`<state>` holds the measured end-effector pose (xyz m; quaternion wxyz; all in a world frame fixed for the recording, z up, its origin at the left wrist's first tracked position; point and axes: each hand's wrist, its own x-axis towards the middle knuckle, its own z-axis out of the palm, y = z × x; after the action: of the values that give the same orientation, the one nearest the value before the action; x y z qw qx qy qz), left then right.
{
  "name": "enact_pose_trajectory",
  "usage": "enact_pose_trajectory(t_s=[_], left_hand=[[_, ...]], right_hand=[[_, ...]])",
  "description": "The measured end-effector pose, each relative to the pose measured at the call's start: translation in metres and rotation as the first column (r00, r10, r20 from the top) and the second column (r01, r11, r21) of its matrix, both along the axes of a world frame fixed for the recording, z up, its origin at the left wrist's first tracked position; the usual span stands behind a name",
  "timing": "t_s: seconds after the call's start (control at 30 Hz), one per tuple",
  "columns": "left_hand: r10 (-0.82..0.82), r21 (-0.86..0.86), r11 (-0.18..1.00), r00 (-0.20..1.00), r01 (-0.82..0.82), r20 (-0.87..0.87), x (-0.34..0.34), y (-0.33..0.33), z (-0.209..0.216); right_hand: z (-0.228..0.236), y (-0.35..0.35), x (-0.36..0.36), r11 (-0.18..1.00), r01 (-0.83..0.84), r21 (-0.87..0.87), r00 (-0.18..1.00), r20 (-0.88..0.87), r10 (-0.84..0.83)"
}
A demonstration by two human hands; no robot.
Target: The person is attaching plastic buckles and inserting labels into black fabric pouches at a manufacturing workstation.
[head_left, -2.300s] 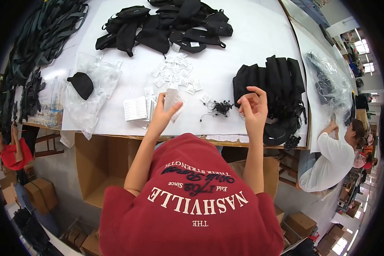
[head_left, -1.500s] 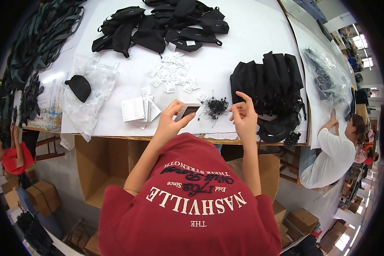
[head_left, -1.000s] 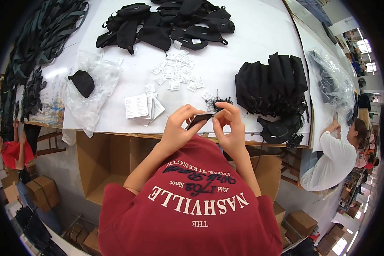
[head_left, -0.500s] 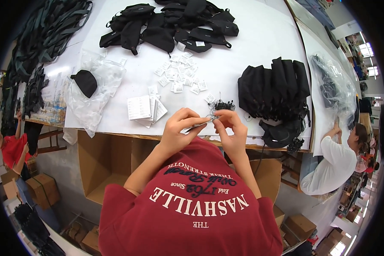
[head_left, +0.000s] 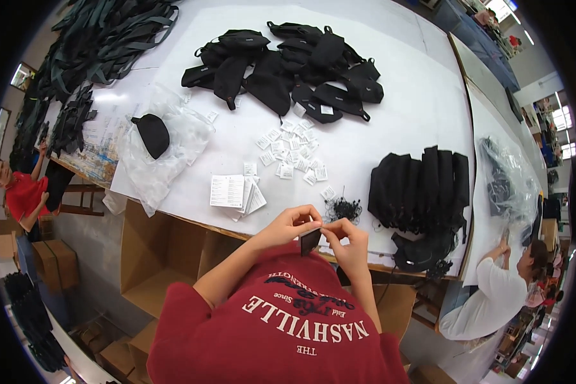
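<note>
Just over the table's front edge, my left hand pinches the top of a dark rectangular card, which hangs down in front of my shirt. My right hand is closed in a pinch at the card's upper corner, its fingertips meeting those of the left. Whether a thin string lies between the right fingertips is too small to tell. Beyond my right hand sits a small heap of black strings. A stack of white printed cards lies to the left, with scattered small white tags farther back.
Black pouches are piled at the back; more stand in a row at right. One black pouch rests on clear plastic bags. Dark straps fill the far left. Under the table is a cardboard box. Co-workers are on both sides.
The view has tilted, so the table sits lower in the picture. The card, held nearly edge-on before, now hangs with its dark face showing. My fingertips have drawn together at its top.
</note>
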<state>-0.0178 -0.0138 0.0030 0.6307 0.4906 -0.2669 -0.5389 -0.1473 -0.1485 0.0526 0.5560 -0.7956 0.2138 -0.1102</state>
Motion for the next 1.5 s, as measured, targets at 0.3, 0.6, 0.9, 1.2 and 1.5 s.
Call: enact_pose_trajectory(t_s=[0.3,0.6,0.9,1.2,1.5], left_hand=[[0.157,-0.033,0.987,0.986,-0.159,-0.051,0.039,-0.030,-0.006],[-0.009,0.055,0.999,0.978,-0.002,0.206,0.132,-0.070,-0.018],[0.572,0.154,-0.088,0.077,-0.984,0.817,0.474,-0.086,-0.042],[0.425,0.473,-0.171,0.369,-0.864,0.827,0.539,-0.102,-0.126],[0.947,0.395,0.161,0.254,-0.904,0.198,0.481,-0.077,-0.146]], right_hand=[[-0.025,-0.025,0.036,0.836,0.019,0.549,0.991,-0.122,0.058],[-0.056,-0.042,0.089,0.740,0.093,0.666,0.982,-0.184,0.043],[-0.083,-0.058,0.114,0.685,0.162,0.710,0.975,-0.222,-0.001],[-0.112,-0.055,0.110,0.591,0.304,0.747,0.936,-0.350,-0.039],[-0.110,-0.058,0.094,0.636,0.239,0.734,0.959,-0.281,-0.036]])
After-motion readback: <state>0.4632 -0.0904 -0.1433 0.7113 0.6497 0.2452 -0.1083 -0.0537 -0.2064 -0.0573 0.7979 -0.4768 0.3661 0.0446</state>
